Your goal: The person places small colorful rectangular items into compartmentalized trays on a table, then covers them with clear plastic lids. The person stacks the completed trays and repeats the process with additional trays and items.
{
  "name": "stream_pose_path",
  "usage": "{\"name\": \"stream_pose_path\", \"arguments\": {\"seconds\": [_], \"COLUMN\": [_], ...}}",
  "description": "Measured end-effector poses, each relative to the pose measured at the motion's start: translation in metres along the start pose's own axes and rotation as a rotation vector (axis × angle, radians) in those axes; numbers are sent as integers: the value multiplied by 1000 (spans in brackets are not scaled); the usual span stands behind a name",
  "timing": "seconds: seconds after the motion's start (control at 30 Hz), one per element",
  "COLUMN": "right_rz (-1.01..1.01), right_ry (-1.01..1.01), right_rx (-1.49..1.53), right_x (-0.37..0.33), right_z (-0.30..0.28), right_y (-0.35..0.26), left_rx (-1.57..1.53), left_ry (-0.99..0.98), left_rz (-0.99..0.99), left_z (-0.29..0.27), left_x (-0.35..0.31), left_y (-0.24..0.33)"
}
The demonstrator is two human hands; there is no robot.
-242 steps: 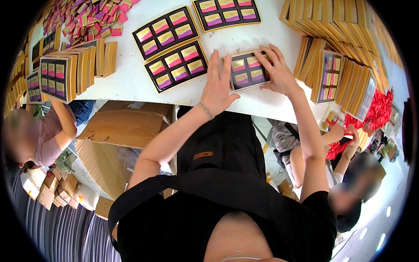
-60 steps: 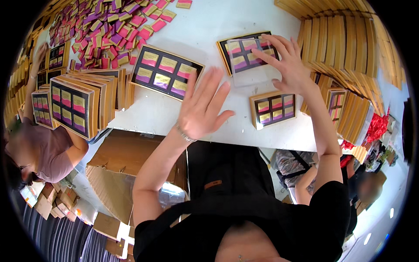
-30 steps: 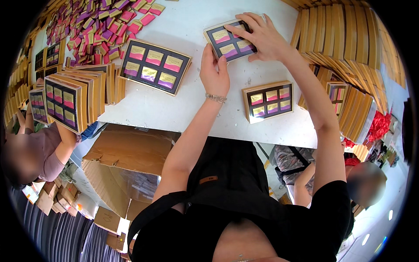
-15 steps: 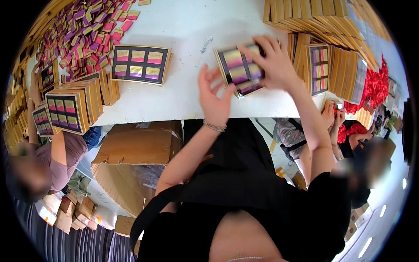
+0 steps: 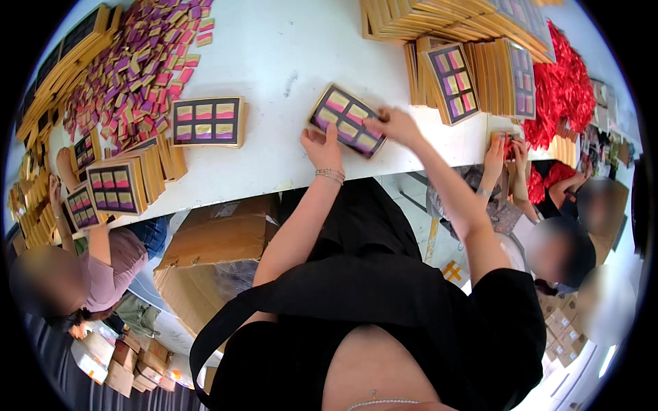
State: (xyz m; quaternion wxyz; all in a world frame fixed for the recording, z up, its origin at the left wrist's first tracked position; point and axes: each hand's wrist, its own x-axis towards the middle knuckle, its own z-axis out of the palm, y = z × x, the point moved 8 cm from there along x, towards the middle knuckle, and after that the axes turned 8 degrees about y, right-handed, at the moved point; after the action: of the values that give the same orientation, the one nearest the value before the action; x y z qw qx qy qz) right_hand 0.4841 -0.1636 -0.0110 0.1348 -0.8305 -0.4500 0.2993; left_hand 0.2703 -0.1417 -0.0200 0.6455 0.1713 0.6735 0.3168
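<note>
A flat gold box (image 5: 345, 119) with a dark windowed lid showing pink, yellow and purple packets lies tilted on the white table (image 5: 288, 61). My left hand (image 5: 322, 145) grips its near left corner. My right hand (image 5: 396, 123) holds its right end. A second box of the same kind (image 5: 208, 121) lies flat to the left, untouched.
Loose pink, purple and gold packets (image 5: 140, 68) are heaped at the far left. Upright rows of boxes (image 5: 130, 179) stand at the left edge and more stacks (image 5: 473, 75) at the right. Red ribbons (image 5: 565, 89) pile far right. Other people sit left and right. A cardboard carton (image 5: 219, 240) stands below the table.
My view swung right. Both hands carried the box from the far side of the table toward its near edge, by the right-hand stacks, and still hold it.
</note>
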Motion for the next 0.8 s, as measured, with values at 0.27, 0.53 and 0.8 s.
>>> {"name": "stream_pose_path", "arguments": {"seconds": [0.27, 0.53, 0.8], "right_rz": [-64, -596, -366], "right_ry": [84, -415, -571], "right_rx": [469, -218, 518], "right_x": [-52, 17, 47], "right_z": [7, 77, 139], "right_y": [-132, -343, -307], "left_rx": [139, -319, -689], "left_ry": [3, 244, -321], "left_rz": [596, 511, 123], "left_z": [-48, -202, -159], "left_x": [11, 68, 99], "left_y": [104, 201, 158]}}
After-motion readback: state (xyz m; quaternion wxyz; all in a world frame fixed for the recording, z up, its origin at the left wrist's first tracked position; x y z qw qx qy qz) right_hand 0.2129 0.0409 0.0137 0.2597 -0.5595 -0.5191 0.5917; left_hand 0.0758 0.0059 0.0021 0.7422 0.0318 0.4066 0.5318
